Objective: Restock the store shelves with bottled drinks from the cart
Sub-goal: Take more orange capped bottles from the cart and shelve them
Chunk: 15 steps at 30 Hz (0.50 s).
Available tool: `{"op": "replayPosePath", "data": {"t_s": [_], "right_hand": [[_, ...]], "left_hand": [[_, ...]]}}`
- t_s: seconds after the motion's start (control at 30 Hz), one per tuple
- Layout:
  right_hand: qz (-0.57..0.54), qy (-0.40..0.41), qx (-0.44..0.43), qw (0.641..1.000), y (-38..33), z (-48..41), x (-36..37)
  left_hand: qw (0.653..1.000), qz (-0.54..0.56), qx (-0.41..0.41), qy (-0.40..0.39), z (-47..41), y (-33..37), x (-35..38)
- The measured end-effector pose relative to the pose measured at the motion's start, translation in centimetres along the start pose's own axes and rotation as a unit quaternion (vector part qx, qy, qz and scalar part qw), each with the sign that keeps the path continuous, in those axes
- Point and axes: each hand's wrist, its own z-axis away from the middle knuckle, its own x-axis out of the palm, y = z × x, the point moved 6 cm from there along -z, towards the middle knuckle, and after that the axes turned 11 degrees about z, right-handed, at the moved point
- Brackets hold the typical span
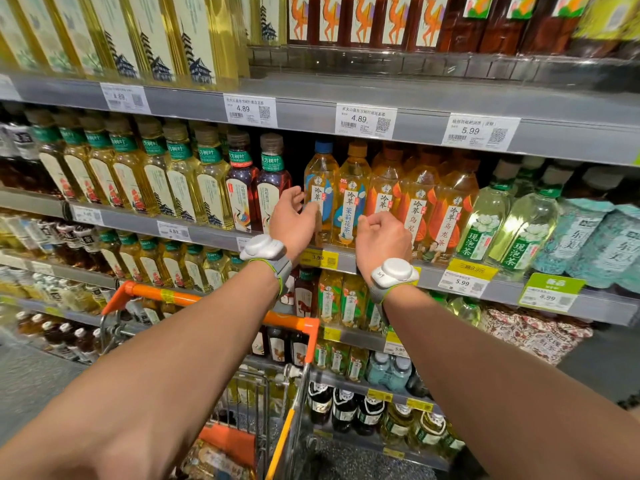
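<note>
The blue-capped tea bottle [321, 178] stands at the shelf [214, 239] front, where the left hand [294, 221] curls its fingers round its side. The right hand [382, 239] has fingers curled alongside, on what I cannot tell. Best nudge the bottle flush, label outward.

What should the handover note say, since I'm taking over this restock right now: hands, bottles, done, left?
Left hand grips the blue-capped bottle at the shelf front.
Right hand, fingers curled, sits against the neighbouring tea bottle; a grip is unclear.
Cart stands below the arms; its load is blurred.
Done: this row looks full.
Left: probably seat that bottle, then check the cart.
</note>
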Motion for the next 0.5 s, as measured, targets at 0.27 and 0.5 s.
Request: {"op": "replayPosePath", "data": {"t_s": [0.27, 0.5], "right_hand": [[-0.028, -0.065, -0.048, 0.996, 1.5, 2.9, -2.3], [-0.031, -0.193, -0.086, 0.977, 5.2, 10.0, -2.1]], "left_hand": [[0.995, -0.058, -0.037, 0.076, 7.6, -1.1, -2.5], [0.986, -0.057, -0.093, 0.127, 17.1, -3.9, -4.7]]}}
